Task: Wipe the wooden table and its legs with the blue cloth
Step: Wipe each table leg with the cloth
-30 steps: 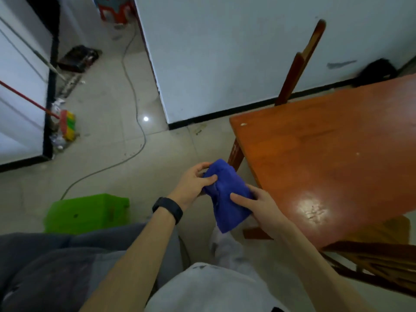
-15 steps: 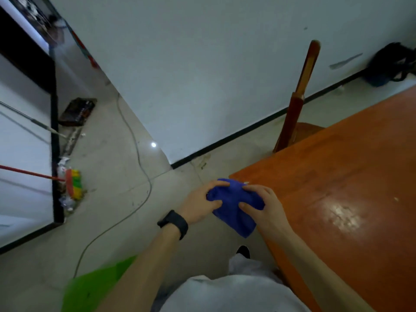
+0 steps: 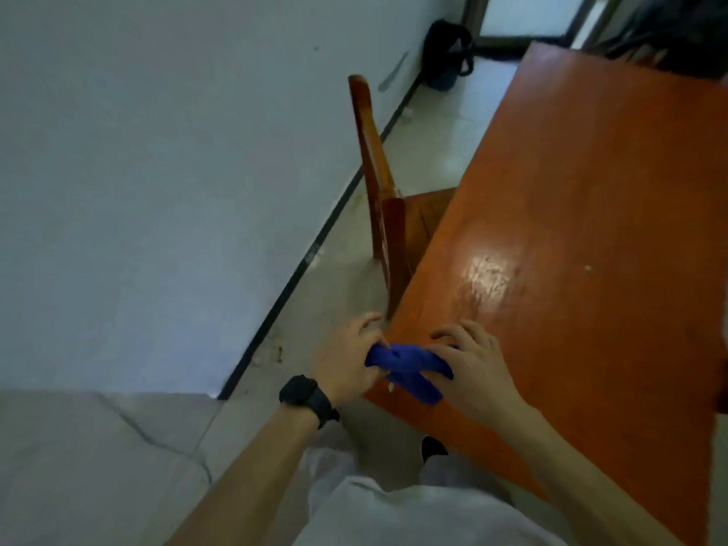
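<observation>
**A:** Start on the left. What is the left hand (image 3: 350,360) doing?

**B:** Its fingers are curled round the near end of the blue cloth (image 3: 405,366), and there is a dark watch (image 3: 305,394) on that wrist. The cloth is bunched into a roll and sits right at the near left corner of the bench (image 3: 571,230), partly over the edge.

**A:** And the right hand (image 3: 472,372)?

**B:** It grips the other end under the thumb and palm. Its fingers are arched, with the tips near or on the wood; I cannot tell which.

**A:** So how should the wiping be done well?

**B:** I would open the roll into a flat pad first, because a twisted cloth only touches the wood along a thin line. Then I would press with one flat palm and make overlapping strokes from this corner toward the far end, passing over the shiny patch. The chair (image 3: 378,171) is pushed in against the left edge, so it probably needs moving before the legs can be reached.

**A:** Is there any writing or a brand to read?

**B:** None. The watch face is dark, and the black bag (image 3: 447,53) by the wall shows no label I can make out.
</observation>
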`<state>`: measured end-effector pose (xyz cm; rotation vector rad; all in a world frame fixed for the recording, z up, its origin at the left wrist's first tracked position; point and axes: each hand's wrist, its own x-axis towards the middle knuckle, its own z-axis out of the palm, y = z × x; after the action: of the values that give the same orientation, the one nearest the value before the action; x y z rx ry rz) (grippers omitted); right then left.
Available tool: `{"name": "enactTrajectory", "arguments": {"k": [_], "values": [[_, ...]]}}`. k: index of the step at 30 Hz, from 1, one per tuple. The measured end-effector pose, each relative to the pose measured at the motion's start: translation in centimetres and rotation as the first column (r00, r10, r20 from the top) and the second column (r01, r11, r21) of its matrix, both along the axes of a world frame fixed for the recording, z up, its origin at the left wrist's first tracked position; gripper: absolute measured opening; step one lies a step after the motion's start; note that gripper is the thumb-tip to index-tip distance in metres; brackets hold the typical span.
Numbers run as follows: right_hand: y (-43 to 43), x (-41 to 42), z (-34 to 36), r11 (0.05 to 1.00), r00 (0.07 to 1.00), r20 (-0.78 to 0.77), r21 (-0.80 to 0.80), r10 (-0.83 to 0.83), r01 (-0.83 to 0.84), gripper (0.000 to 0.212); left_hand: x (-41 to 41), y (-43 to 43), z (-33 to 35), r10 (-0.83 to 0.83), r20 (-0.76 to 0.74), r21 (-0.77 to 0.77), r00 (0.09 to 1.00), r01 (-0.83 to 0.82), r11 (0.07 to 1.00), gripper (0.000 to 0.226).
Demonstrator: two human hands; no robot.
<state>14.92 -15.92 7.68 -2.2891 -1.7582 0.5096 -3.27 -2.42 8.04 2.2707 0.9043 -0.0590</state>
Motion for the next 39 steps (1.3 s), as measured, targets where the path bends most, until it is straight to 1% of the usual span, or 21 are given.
{"name": "enactTrajectory", "arguments": {"k": [1,3,5,6,9,10,11,12,14,15,16,19,20,22,25,27,30,32,34,37,39], "values": [[0.3,-0.5,-0.1,0.998,0.998,0.017,0.017,-0.053,0.052,0.033,0.6,1.2,-0.1,-0.068,0.034,0.003,0.997,0.068,0.998,0.023],[0.7,-2.1,-0.1,0.987,0.987,0.001,0.014,-0.163,0.163,0.046,1.5,3.2,-0.4,-0.191,0.074,-0.063,0.979,0.195,0.979,0.022],[0.8,-4.3,-0.4,0.973,0.974,-0.03,-0.054,-0.225,0.223,0.061,1.6,4.7,-1.3,-0.299,0.092,-0.146,0.95,0.31,0.94,0.023],[0.8,-5.6,-0.6,0.966,0.968,-0.034,-0.077,-0.248,0.245,0.064,1.5,5.3,-1.8,-0.358,0.101,-0.176,0.928,0.371,0.912,0.023],[0.1,-9.7,-2.6,0.936,0.924,-0.149,-0.032,-0.352,0.351,0.062,0.7,6.1,-3.5,-0.47,0.086,-0.266,0.878,0.475,0.839,0.024],[-0.2,-10.7,-3.5,0.918,0.905,-0.163,-0.008,-0.392,0.396,0.06,0.3,6.0,-3.9,-0.474,0.079,-0.296,0.877,0.475,0.829,0.026],[-0.3,-11.1,-4.4,0.893,0.886,-0.137,0.016,-0.443,0.449,0.058,-0.1,5.8,-4.2,-0.471,0.061,-0.306,0.88,0.466,0.83,0.03],[-0.4,-11.1,-5.6,0.854,0.852,-0.105,0.037,-0.512,0.518,0.058,-0.6,5.7,-4.6,-0.478,0.03,-0.295,0.878,0.464,0.835,0.036],[-0.3,-10.9,-8.1,0.736,0.737,-0.054,0.036,-0.674,0.676,0.061,-1.4,5.7,-6.1,-0.523,-0.043,-0.246,0.851,0.499,0.831,0.046],[-0.1,-11.2,-9.4,0.685,0.686,-0.049,0.033,-0.726,0.728,0.063,-1.9,5.7,-7.1,-0.562,-0.074,-0.231,0.824,0.534,0.813,0.049],[0.2,-11.9,-10.6,0.658,0.659,-0.044,0.027,-0.751,0.752,0.065,-2.5,5.8,-8.0,-0.595,-0.101,-0.211,0.797,0.567,0.796,0.053],[1.6,-15.5,-13.2,0.659,0.66,0.022,0.099,-0.751,0.746,0.064,-3.9,6.1,-11.5,-0.657,-0.149,-0.089,0.739,0.652,0.753,0.062],[1.8,-16.7,-13.9,0.654,0.657,0.032,0.136,-0.753,0.744,0.061,-4.4,6.0,-12.6,-0.684,-0.168,-0.042,0.71,0.688,0.725,0.065],[2.2,-19.2,-14.7,0.649,0.656,0.038,0.207,-0.753,0.732,0.054,-5.4,5.7,-14.4,-0.703,-0.177,0.044,0.689,0.719,0.693,0.07],[2.1,-21.9,-16.4,0.58,0.599,0.053,0.334,-0.799,0.743,0.037,-6.6,5.6,-17.1,-0.734,-0.182,0.153,0.654,0.757,0.636,0.077],[1.7,-24.0,-18.0,0.506,0.539,0.035,0.403,-0.841,0.763,0.041,-7.5,5.6,-18.8,-0.757,-0.107,0.263,0.644,0.753,0.603,0.074],[0.8,-26.2,-21.8,0.327,0.394,-0.027,0.506,-0.919,0.798,0.041,-7.6,5.8,-21.1,-0.799,0.036,0.365,0.6,0.736,0.57,0.066],[0.6,-27.3,-25.2,0.206,0.295,-0.088,0.532,-0.951,0.821,0.04,-7.2,5.9,-22.6,-0.821,0.116,0.434,0.559,0.715,0.548,0.064],[0.7,-28.0,-28.8,0.11,0.225,-0.153,0.538,-0.962,0.836,0.037,-6.9,6.1,-24.4,-0.835,0.197,0.5,0.514,0.68,0.537,0.063],[1.0,-28.5,-34.1,0.024,0.152,-0.213,0.503,-0.965,0.864,0.042,-6.4,6.0,-27.2,-0.805,0.311,0.521,0.505,0.618,0.589,0.058],[1.4,-28.9,-37.3,-0.007,0.12,-0.244,0.464,-0.962,0.886,0.056,-6.0,5.5,-28.9,-0.754,0.42,0.498,0.506,0.566,0.657,0.056]]}}
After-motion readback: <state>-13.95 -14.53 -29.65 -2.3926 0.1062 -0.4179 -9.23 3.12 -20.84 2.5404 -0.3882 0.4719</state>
